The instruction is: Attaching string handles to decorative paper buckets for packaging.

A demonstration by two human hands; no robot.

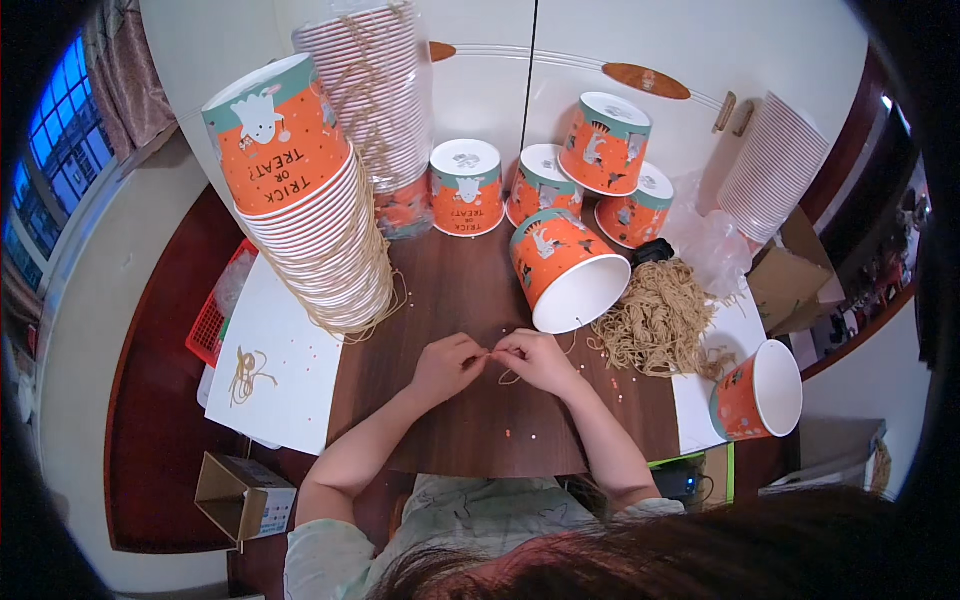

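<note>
In the middle of the table, my left hand (pixel 446 370) and my right hand (pixel 540 361) meet fingertip to fingertip, both closed in a pinch. A thin tan cord (pixel 510 378) is between them, one loop of it hanging below my right fingers. Just beyond my right hand, an orange and green paper bucket (pixel 556 262) lies tilted with its white mouth toward me. A strand of cord shows at its rim, close to my right hand. To the right of that bucket is a heap of tan cords (pixel 660 320).
On the left leans a tall stack of nested buckets (pixel 310 225) draped with cords; behind it stands a wrapped stack (pixel 375 90). Several upturned buckets (pixel 467 190) line the back. A lone bucket (pixel 735 400) lies at the right edge. Loose cord (pixel 250 375) rests on the left white board.
</note>
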